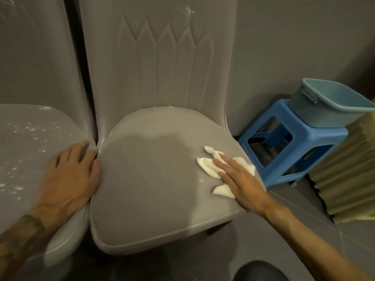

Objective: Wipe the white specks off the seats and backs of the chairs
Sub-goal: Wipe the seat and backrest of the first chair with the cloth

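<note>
The right grip (237, 179) is pressing flat, fingers straight, on a crumpled white cloth (209, 168) that is lying on the grey padded chair seat (146, 189) beneath it. The left grip (71, 175) is resting wide, holding nothing, on the neighbouring grey seat (24, 209), with white specks (30, 128) lying to its left. A blue plastic stool (294, 142) is standing just right of the right grip.
</note>
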Demonstrator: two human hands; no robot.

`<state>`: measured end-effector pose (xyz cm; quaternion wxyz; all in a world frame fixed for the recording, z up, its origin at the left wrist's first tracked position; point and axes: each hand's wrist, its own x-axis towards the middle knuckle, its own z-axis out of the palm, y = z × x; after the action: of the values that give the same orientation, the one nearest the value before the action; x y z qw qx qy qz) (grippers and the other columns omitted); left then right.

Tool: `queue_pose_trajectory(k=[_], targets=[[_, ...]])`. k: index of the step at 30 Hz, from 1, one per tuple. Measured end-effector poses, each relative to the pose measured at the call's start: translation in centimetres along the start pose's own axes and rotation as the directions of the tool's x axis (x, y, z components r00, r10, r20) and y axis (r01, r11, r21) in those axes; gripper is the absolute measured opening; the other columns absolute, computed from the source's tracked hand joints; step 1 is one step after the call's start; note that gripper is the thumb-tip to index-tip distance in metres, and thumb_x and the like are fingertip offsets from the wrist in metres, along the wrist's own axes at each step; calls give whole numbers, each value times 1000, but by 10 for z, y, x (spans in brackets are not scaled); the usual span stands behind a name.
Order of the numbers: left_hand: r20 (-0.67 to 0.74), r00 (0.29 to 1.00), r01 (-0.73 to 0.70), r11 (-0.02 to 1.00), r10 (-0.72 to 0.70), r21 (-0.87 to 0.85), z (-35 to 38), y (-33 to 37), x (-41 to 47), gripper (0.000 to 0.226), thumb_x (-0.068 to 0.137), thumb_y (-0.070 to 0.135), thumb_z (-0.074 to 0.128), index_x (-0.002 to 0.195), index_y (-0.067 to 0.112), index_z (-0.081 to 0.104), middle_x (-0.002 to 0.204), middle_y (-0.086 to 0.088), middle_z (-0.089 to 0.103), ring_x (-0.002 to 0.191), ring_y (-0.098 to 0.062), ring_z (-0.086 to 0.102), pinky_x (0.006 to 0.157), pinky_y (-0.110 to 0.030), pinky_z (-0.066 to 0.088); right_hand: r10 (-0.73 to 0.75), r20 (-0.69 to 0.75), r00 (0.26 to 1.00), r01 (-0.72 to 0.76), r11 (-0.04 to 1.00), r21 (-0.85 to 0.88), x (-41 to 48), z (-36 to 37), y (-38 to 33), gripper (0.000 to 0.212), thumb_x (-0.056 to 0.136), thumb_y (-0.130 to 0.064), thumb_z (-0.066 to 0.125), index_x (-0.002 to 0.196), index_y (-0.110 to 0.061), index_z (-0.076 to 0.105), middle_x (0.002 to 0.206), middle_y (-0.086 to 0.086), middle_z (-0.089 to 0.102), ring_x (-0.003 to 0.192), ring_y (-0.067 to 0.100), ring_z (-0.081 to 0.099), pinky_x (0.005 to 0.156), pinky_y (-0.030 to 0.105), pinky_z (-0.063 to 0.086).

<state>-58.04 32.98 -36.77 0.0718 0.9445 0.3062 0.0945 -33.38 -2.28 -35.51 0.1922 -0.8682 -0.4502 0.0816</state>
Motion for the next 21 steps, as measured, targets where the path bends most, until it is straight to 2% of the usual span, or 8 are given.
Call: queue_pose_trajectory(k=[2,4,7,12,14,16,18,21], targets=[[5,1000,2,1000,-2,5,-1,1,-1,66,102,49,17,139,11,58,152,-19,47,137,-39,46,114,-59,36,70,-54,996,-71,997,-11,8,-10,22,47,107,-44,34,153,-35,36,162,-13,26,148,1,20,124,27,16],[7,1000,22,1000,-22,0,-4,4,-1,67,101,50,16,141,14,57,154,-16,46,140,-36,44,116,-57,33,164,-88,982,-166,986,-13,30,-17,31,46,107,-37,37,152,-25,40,162,-3,30,149,10,25,124,33,21],[13,999,29,1000,-29,-12,-4,7,0,66,101,51,17,141,16,56,154,-15,46,139,-35,44,117,-56,33,129,-110,986,-128,992,18,52,-9,12,45,108,-32,39,151,-19,42,161,1,32,148,13,28,123,31,21],[35,999,22,1000,-22,2,-3,5,-1,75,100,56,13,142,11,56,153,-17,47,138,-38,45,116,-58,34,-149,0,989,149,988,26,5,0,-1,47,106,-45,32,153,-41,31,164,-15,20,149,-1,17,120,14,11],[52,998,25,1000,-25,5,-4,6,-2,79,99,58,12,145,10,55,154,-18,46,139,-38,44,118,-56,32,-79,-20,997,80,996,40,5,-12,15,49,105,-47,31,153,-42,30,164,-14,19,149,1,17,120,14,10],[63,998,29,999,-30,14,-6,9,0,81,98,59,12,146,9,54,156,-17,45,141,-37,43,120,-54,30,36,-66,997,-33,999,40,21,-19,25,48,106,-41,36,153,-32,36,164,-6,25,150,10,23,121,21,14],[65,997,28,999,-30,22,-9,13,0,81,97,57,12,146,8,54,157,-17,45,142,-36,42,120,-52,29,65,-123,990,-63,998,20,39,-18,13,44,106,-34,42,148,-22,45,160,-3,33,146,13,30,117,21,17],[66,997,40,999,-41,19,-13,18,-3,81,97,55,11,148,8,52,159,-16,42,145,-34,39,122,-49,26,-64,-133,989,87,980,176,47,0,-23,36,106,-30,47,142,-32,50,149,-34,33,134,-13,34,113,12,22]])
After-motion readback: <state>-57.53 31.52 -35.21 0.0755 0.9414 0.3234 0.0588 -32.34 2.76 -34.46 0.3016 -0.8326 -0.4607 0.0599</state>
